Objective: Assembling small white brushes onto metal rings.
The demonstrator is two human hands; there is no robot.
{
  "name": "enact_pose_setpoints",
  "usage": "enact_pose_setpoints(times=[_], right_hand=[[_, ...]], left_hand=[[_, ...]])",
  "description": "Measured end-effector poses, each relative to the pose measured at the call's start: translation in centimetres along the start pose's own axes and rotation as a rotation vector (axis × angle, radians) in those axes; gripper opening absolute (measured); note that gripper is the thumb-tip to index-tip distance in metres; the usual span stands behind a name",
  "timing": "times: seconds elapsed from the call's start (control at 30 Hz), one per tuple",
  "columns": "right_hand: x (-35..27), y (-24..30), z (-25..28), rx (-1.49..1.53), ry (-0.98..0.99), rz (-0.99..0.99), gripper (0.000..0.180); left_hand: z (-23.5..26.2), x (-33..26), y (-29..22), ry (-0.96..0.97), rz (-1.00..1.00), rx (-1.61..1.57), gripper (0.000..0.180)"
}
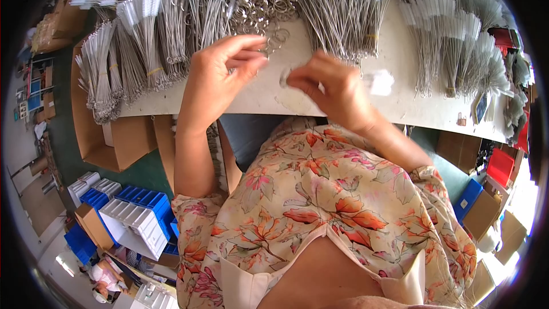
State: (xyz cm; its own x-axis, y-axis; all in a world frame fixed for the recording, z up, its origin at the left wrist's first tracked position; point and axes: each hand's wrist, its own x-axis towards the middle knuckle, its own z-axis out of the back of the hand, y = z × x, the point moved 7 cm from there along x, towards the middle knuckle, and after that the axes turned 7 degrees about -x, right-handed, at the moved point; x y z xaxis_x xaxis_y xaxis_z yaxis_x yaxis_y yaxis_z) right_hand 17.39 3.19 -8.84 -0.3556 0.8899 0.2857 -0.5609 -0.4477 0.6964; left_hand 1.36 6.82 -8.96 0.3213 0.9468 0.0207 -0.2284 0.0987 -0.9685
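Observation:
My right hand (334,87) is pinched, slightly blurred, over the near part of the table, with a small metal ring (283,78) at its fingertips. Facing it, my left hand (226,68) has half-curled fingers, its thumb a little apart from the index finger; I make out nothing held in it. Just beyond the left fingertips lie a few loose key rings (279,38), at the near end of a heap of metal rings (260,0). Thin wire-handled brushes with white bristle ends (346,17) lie in a large bunch beyond my right hand.
More wire brush bundles (146,40) cover the table's left side, and others (452,46) its right. A white scrap (381,82) lies on the pale tabletop (337,103). Below the left edge stands an open cardboard box (117,146); blue and white plastic bins (137,220) are on the floor.

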Motion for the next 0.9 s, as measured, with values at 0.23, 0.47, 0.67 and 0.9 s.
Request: enact_pose_setpoints(times=[0.23,0.47,0.67,0.9], right_hand=[[-2.3,0.2,-2.6,-0.224,0.001,0.439,0.015],[7.1,-5.5,4.8,-0.337,-0.188,-0.062,0.013],[9.9,-9.4,4.1,-0.454,0.052,-0.223,0.022],[8.5,-12.6,10.6,0.316,-0.323,-0.396,0.018]], left_hand=[[3.5,2.6,2.4,-0.264,0.060,0.979,0.018],[5.4,1.8,2.9,-0.300,0.034,0.793,0.016],[6.3,1.9,3.4,-0.062,0.253,-0.381,0.018],[18.8,-0.3,2.5,-0.723,0.197,0.110,0.034]])
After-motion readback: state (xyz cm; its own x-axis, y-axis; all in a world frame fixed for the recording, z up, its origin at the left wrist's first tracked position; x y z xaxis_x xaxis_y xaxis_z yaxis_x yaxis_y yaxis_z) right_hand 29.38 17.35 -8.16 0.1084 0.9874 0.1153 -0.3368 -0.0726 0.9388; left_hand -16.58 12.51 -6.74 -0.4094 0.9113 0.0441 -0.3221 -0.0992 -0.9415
